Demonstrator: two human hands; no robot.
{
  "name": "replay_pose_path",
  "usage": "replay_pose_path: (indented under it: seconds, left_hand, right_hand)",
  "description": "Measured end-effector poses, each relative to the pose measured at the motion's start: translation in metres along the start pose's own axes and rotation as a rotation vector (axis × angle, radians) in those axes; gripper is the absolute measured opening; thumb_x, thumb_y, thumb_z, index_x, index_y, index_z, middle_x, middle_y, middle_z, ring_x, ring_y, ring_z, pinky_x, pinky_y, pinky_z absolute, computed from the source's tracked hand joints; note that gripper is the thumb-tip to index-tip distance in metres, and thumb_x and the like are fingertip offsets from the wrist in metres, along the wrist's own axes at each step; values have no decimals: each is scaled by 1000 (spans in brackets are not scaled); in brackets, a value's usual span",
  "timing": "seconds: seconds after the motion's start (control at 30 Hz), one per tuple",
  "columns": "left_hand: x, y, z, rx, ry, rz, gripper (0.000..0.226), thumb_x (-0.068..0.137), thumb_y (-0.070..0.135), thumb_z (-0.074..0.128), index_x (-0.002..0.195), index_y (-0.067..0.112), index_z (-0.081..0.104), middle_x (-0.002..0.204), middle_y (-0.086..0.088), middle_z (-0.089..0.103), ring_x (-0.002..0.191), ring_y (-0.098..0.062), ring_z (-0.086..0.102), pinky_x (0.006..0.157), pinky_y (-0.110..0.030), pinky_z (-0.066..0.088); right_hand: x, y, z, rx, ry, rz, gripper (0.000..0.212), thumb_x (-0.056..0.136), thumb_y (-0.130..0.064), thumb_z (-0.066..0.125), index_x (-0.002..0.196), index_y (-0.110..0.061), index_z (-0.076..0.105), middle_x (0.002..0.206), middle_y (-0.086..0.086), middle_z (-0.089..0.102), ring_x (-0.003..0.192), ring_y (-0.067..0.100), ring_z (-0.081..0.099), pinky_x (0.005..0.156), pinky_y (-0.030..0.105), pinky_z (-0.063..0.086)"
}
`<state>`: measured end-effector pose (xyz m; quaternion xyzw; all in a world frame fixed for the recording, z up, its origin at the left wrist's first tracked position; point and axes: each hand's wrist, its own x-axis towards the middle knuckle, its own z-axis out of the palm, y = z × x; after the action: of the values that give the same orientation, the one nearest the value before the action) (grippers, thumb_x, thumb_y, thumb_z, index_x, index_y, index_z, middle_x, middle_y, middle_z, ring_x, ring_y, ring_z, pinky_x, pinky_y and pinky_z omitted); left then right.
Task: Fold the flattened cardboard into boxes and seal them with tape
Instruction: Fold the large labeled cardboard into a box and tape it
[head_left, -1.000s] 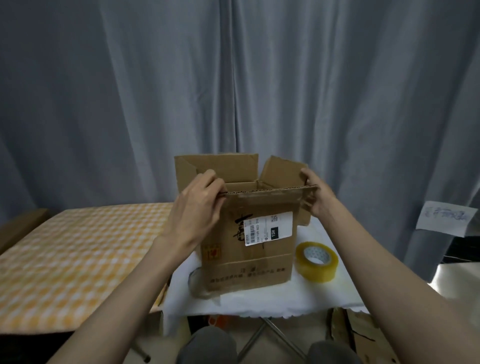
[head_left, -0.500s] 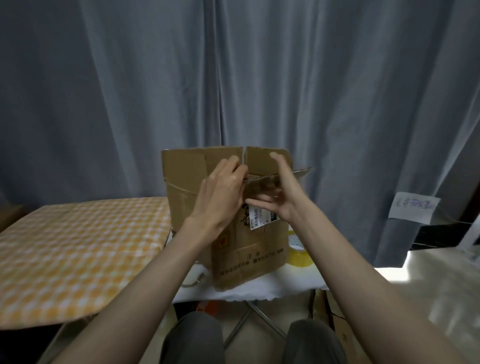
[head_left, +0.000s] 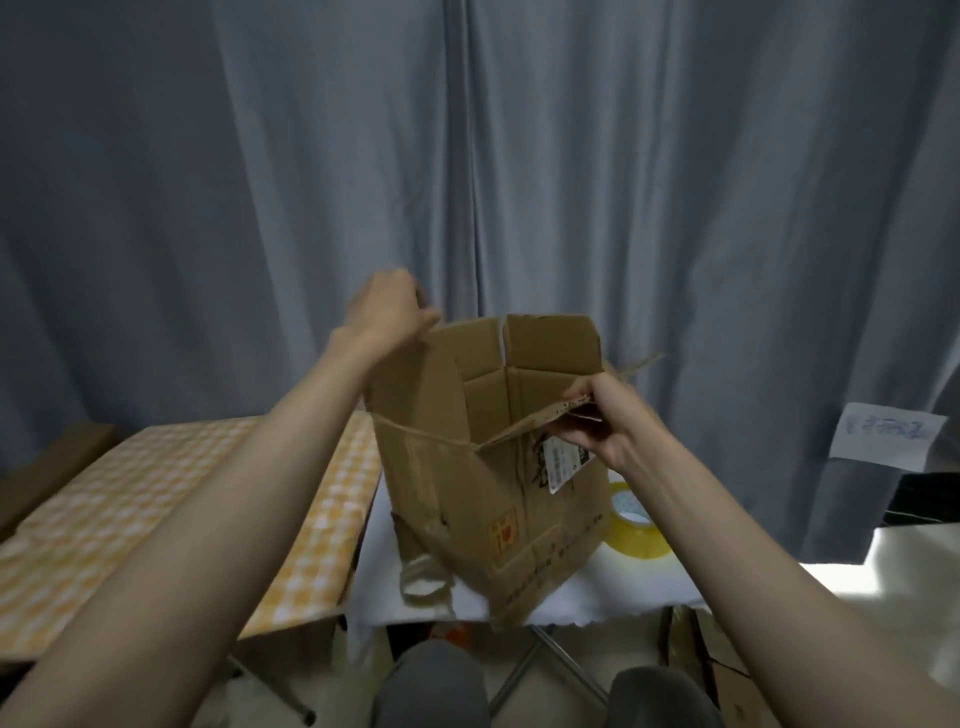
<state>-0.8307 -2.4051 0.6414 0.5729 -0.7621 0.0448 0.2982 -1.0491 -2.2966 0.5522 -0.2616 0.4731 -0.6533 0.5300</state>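
Observation:
A brown cardboard box stands on the small white-covered table, turned corner-on to me with its top open and a white shipping label on its right face. My left hand grips the top edge of the upright left flap. My right hand pinches the near right flap, which is bent down towards the opening. A roll of yellow tape lies on the table just right of the box, partly hidden behind it.
A table with an orange checked cloth adjoins on the left. Grey curtains hang close behind. A white paper note is pinned at right. My knees and flat cardboard on the floor show below.
The box has turned corner-on to me. My left hand moved up and left to the far left flap; my right hand moved right and holds the near flap.

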Motion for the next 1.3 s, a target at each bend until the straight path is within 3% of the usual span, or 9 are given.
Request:
replay_pose_path:
  seconds: [0.13,0.23,0.3,0.5,0.77,0.9,1.03,1.17,1.3]
  left_hand:
    - [11,-40,8,76,-251,-190,46,73,40,84,103,7,71,111,-13,68,103,-32,63,85,-40,56]
    - [3,-54,14,43,-225,-226,17,72,18,80,77,7,67,97,-17,69,95,-33,64,75,-40,56]
    - [-2,-60,11,-35,-212,-242,27,71,15,83,61,7,60,79,-16,66,82,-31,62,64,-35,48]
    - [-4,-68,-4,-247,-226,-329,41,69,27,90,57,7,56,62,-8,55,63,-23,51,58,-29,36]
    - [-8,-77,30,-252,-201,-365,37,69,27,89,67,5,60,76,-13,61,70,-26,57,58,-31,39]
    - [-8,-68,44,-12,-17,-23,28,80,15,80,104,9,67,113,-13,57,109,-33,52,90,-39,44]
    - [-13,-58,40,-143,-36,245,6,93,23,68,95,18,70,94,-3,70,92,-20,64,76,-27,43]
    - [-22,-64,22,-499,-223,178,68,78,83,43,100,26,71,88,10,75,85,-4,68,84,-27,48]
    - [-22,-75,11,-327,-502,224,80,60,77,73,129,40,54,115,16,62,104,-2,60,92,-24,47]
  right_hand:
    - [1,-5,-5,-39,5,12,18,84,9,49,77,-7,52,80,14,59,71,28,66,50,36,58]
    - [3,-13,-3,-111,20,-28,24,84,10,49,70,-8,54,53,7,59,44,15,62,42,25,51]
    - [10,-22,-2,-180,43,-73,23,85,10,51,71,-7,57,50,6,58,41,14,58,39,21,46]
    - [40,-41,-21,-462,211,-152,18,79,8,70,76,-6,58,78,16,62,69,29,61,71,40,52]
    - [63,-40,-33,-713,249,-81,27,80,-2,79,95,1,57,80,14,60,68,24,58,52,32,45]
    - [72,-46,-20,-1064,281,-225,38,75,-23,87,83,-5,54,90,14,61,81,27,59,62,33,46]
    - [71,-42,-2,-1457,337,-351,47,81,-38,80,108,-6,58,117,14,56,104,34,60,79,42,51]
    - [72,-39,1,-1667,374,-424,50,91,-36,70,127,-3,56,131,17,48,116,36,54,91,43,47]
    - [76,-34,-5,-1710,362,-470,49,94,-40,65,123,-2,58,131,18,48,120,36,51,93,45,46]
